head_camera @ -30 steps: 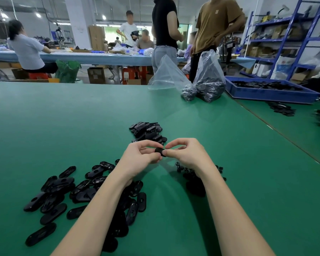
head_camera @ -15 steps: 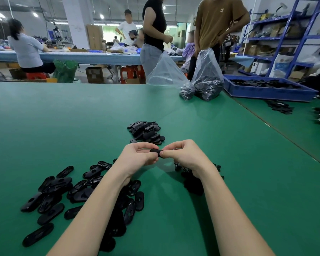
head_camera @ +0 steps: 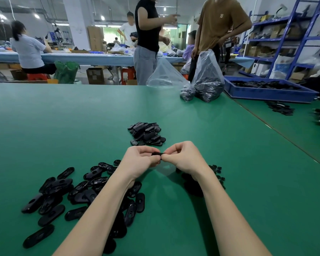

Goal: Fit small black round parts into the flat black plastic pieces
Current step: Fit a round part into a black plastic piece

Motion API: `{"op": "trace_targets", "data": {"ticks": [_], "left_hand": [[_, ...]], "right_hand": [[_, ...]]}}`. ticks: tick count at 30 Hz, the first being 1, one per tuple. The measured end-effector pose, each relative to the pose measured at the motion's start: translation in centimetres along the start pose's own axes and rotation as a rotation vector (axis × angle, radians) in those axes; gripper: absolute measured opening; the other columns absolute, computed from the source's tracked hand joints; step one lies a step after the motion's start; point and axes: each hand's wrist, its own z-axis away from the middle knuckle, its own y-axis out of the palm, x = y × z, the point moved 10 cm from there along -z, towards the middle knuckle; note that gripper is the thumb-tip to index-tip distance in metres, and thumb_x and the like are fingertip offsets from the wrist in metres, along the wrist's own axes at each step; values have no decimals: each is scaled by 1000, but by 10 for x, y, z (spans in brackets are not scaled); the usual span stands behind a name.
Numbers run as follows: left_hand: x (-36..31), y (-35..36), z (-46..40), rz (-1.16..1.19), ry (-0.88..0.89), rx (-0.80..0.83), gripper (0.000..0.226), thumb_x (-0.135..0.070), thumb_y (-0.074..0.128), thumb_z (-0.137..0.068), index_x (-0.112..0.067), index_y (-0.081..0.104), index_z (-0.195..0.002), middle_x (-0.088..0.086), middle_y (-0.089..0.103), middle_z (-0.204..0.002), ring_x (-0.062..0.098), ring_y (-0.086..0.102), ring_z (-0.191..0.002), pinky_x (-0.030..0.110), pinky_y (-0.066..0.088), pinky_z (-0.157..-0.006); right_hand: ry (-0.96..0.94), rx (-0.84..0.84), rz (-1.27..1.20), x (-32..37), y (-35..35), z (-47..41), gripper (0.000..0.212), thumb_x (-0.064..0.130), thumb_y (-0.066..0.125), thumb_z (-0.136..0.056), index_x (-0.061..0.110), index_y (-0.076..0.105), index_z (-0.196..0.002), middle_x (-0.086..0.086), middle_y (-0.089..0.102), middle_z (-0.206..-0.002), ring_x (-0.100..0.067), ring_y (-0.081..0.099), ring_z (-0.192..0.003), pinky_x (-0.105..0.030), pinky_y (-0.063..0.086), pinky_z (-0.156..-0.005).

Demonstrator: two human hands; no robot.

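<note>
My left hand (head_camera: 139,160) and my right hand (head_camera: 183,157) meet above the green table (head_camera: 63,126), both pinching one flat black plastic piece (head_camera: 157,154) between thumbs and fingers; only its edge shows. A scatter of flat black oval pieces (head_camera: 63,193) lies under and left of my left forearm. Small black round parts (head_camera: 217,172) lie in a heap beneath my right wrist, partly hidden. Just beyond my hands is another pile of flat black pieces (head_camera: 146,133). Whether a round part sits in the held piece cannot be seen.
Two clear plastic bags (head_camera: 205,80) with black parts stand at the far edge. A blue tray (head_camera: 266,93) of black parts and loose black parts (head_camera: 281,108) lie on the adjoining table at right. Two people stand beyond the table (head_camera: 148,39); blue shelving (head_camera: 294,37) is at far right.
The held piece has tilted flatter between my fingertips, and both hands have closed slightly tighter on it. The person in black beyond the table has shifted left and raised an arm.
</note>
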Motion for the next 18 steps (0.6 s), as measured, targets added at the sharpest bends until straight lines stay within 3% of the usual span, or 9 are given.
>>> {"op": "trace_targets", "data": {"ticks": [6, 9, 12, 15, 18], "left_hand": [[-7, -2, 1, -50, 51, 18, 14, 1, 74, -85, -9, 73, -96, 5, 76, -75, 10, 68, -64, 19, 54, -68], [-21, -6, 0, -261, 187, 44, 21, -5, 75, -85, -24, 73, -94, -7, 76, -79, 6, 68, -70, 18, 52, -74], [-31, -11, 2, -532, 333, -21, 20, -16, 78, -81, -34, 75, -89, -16, 72, -75, 0, 64, -65, 7, 44, -63], [-36, -7, 4, -650, 452, -39, 20, -17, 80, -80, -34, 76, -91, -16, 70, -88, 2, 63, -71, 10, 43, -67], [-39, -7, 1, -712, 488, -56, 20, -23, 79, -81, -38, 74, -93, -22, 69, -86, 1, 63, -70, 15, 47, -68]], "right_hand": [[-21, 1, -77, 2, 2, 3, 14, 24, 85, -75, 20, 71, -71, 14, 62, -56, 2, 48, -44, -11, 35, -44], [8, 45, -224, -1, 3, 5, 10, 21, 83, -81, 20, 73, -79, 15, 61, -55, 1, 46, -42, -15, 34, -47], [44, 81, -251, -4, 5, 5, 10, 21, 83, -81, 20, 75, -86, 12, 60, -58, -5, 43, -44, -19, 33, -48], [55, 68, -205, -5, 6, 4, 10, 23, 82, -82, 21, 73, -84, 7, 62, -64, -8, 45, -48, -18, 36, -47], [39, 25, -157, -6, 1, 2, 10, 28, 80, -83, 22, 73, -87, 9, 63, -62, -3, 49, -42, -14, 36, -43]]}}
